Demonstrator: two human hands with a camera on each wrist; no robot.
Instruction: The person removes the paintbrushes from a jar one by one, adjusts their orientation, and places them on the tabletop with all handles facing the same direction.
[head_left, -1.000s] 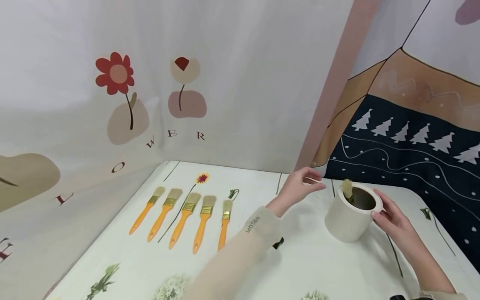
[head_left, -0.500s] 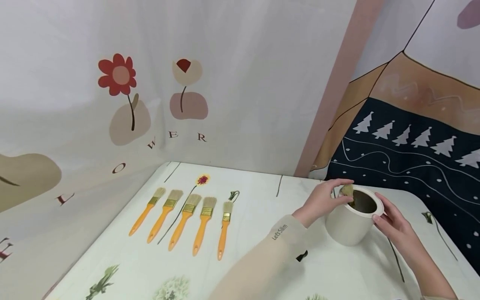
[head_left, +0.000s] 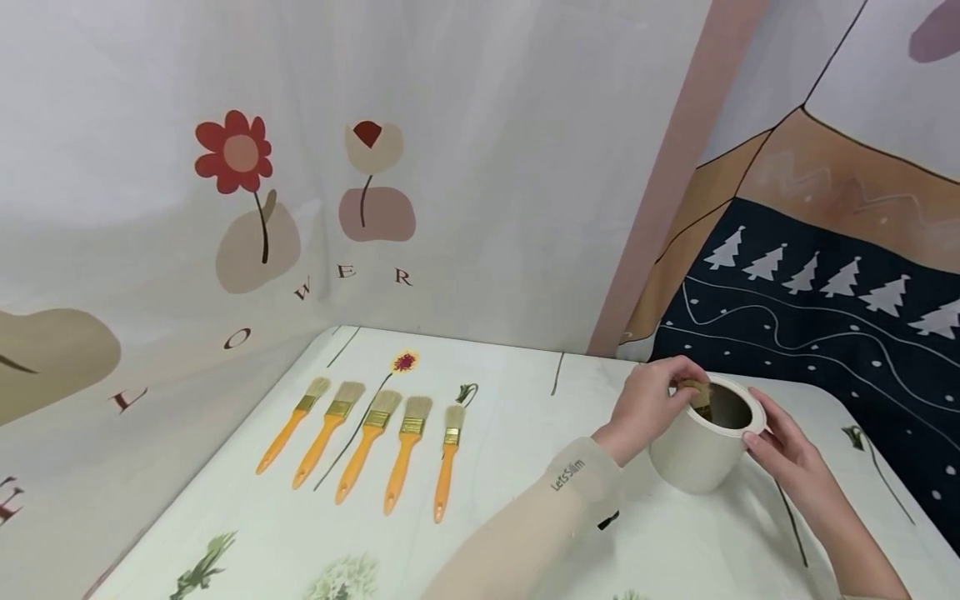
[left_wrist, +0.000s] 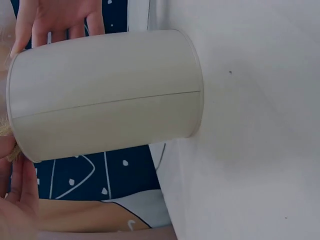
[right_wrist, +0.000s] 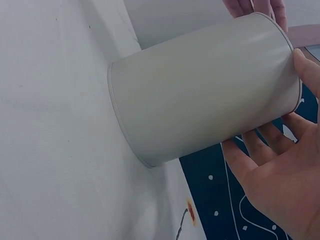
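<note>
A cream-white cylindrical container [head_left: 693, 457] stands upright on the table's right side, its round mouth facing up. One paintbrush [head_left: 702, 402] is in it, bristles up, leaning against the left rim; its handle is hidden inside. My left hand [head_left: 651, 410] pinches that paintbrush by the bristles at the rim. From the right, my right hand [head_left: 791, 450] grips the container near its top, thumb at the rim and fingers along the far side. The right wrist view shows these fingers [right_wrist: 260, 150] against the container's wall.
Several orange-handled paintbrushes [head_left: 375, 446] lie in a row on the left of the white table [head_left: 517, 375], bristles away from me. The cloth carries printed flowers and stems. Behind hang a pale printed curtain [head_left: 510, 183] and a dark blue tree-patterned cloth [head_left: 795, 325].
My left hand has moved right, from beside the container to its rim, and has taken hold of the paintbrush's bristles. The right hand has kept its grip on the container.
</note>
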